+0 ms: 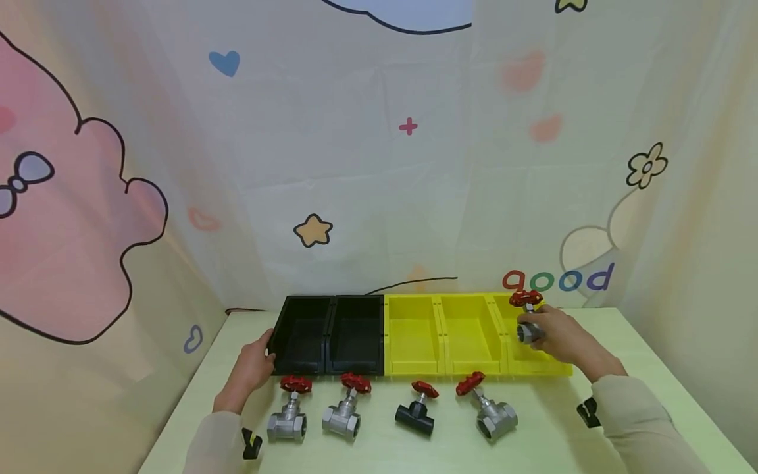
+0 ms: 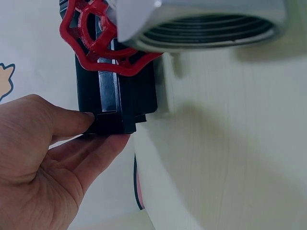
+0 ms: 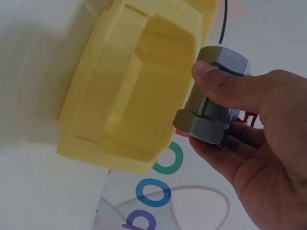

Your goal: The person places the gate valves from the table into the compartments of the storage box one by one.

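Note:
My right hand [image 1: 559, 332] grips a metal gate valve [image 3: 208, 103] by its body, over the rightmost yellow bin [image 1: 556, 366]. Its red handwheel [image 1: 526, 298] points up in the head view. My left hand [image 1: 254, 365] pinches the outer wall of the leftmost black bin [image 2: 108, 123], thumb on one side and fingers on the other. In front of the bins lie two metal valves [image 1: 287, 426] on the left, a black plastic valve [image 1: 416, 418] in the middle and another metal valve [image 1: 496, 419] on the right, all with red handwheels.
A second black bin [image 1: 356, 366] and two more yellow bins [image 1: 414, 366] complete the row across the pale table [image 1: 450, 454]. Behind it hangs a printed curtain [image 1: 355, 164]. A thin dark cord [image 1: 414, 282] shows behind the bins.

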Tool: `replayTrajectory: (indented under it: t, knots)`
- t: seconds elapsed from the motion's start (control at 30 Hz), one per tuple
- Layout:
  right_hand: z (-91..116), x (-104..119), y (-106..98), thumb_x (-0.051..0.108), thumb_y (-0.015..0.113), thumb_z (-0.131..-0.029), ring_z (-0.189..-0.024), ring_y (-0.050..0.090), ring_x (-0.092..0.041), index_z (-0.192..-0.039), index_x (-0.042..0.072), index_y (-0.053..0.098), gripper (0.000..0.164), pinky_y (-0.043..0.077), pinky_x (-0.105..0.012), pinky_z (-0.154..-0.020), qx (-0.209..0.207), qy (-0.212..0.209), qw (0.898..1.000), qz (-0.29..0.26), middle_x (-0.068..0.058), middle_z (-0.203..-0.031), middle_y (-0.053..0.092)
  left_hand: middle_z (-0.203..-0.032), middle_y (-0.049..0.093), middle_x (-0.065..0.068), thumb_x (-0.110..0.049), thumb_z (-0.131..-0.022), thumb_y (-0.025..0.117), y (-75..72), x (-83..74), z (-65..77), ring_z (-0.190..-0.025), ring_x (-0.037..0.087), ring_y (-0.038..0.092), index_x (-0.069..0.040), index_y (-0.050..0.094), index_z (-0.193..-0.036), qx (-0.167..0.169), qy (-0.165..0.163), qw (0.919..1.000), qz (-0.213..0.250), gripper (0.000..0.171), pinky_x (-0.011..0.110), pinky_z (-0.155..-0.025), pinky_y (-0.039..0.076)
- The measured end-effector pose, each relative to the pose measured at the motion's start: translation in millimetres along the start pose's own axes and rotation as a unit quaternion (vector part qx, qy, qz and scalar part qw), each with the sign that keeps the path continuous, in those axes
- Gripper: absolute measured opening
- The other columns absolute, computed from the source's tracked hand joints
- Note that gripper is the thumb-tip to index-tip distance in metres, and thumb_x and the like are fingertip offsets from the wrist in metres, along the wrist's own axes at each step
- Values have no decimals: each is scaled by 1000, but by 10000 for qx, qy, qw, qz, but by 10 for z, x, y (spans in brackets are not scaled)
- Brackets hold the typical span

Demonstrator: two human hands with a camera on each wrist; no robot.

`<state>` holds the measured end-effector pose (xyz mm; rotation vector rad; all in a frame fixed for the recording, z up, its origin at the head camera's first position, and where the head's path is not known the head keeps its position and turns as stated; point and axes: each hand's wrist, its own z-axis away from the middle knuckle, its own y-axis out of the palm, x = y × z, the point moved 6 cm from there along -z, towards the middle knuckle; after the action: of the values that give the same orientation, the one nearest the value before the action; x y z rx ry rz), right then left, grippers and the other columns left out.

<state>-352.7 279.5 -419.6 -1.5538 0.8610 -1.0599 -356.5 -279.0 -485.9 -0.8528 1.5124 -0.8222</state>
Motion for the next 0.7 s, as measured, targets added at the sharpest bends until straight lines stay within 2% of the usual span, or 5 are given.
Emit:
replayTrajectory:
  t: [0.07, 0.27, 0.43, 0.63, 0.7]
  knots:
    - [-14, 5, 18, 2, 80, -76, -97, 59, -35, -123, 5, 67, 48, 51, -57, -90, 6, 4, 10000, -13, -25, -115, 61, -124, 59, 37, -2, -95, 55, -5, 3, 7, -89, 31, 67, 8, 32, -148, 5, -2, 10000, -5, 58, 49, -81, 52]
    - [-60, 9, 66, 1, 80, -77, -95, 59, -34, -122, 4, 67, 47, 51, -57, -90, -49, -106, 9999, 49, -24, -113, 63, -125, 58, 37, -1, -95, 55, -26, 24, -12, -83, 29, 65, 8, 31, -149, -3, -6, 10000, 7, 60, 46, -79, 51]
    - [-102, -43, 139, 0, 79, -77, -100, 59, -38, -123, 3, 67, 48, 49, -59, -93, 116, 65, 9999, -68, -26, -118, 62, -127, 57, 38, -1, -95, 55, -18, 19, -5, -92, 31, 66, 9, 32, -148, -7, -1, 10000, 21, 59, 48, -82, 52]
    - [-133, -102, 232, 1, 77, -79, -104, 59, -39, -123, 3, 67, 46, 48, -60, -95, 288, 210, 9993, -127, -24, -118, 63, -126, 58, 38, -1, -95, 55, -6, 12, 9, -86, 30, 66, 9, 32, -148, -19, -13, 10000, 68, 59, 48, -81, 52]
    - [-138, -122, 263, 1, 77, -79, -105, 59, -40, -123, 3, 67, 46, 47, -60, -96, 342, 239, 9990, -159, -23, -118, 64, -126, 57, 38, -1, -95, 55, 0, 12, 6, -94, 35, 67, 9, 32, -148, -30, -16, 10000, 58, 59, 50, -83, 52]
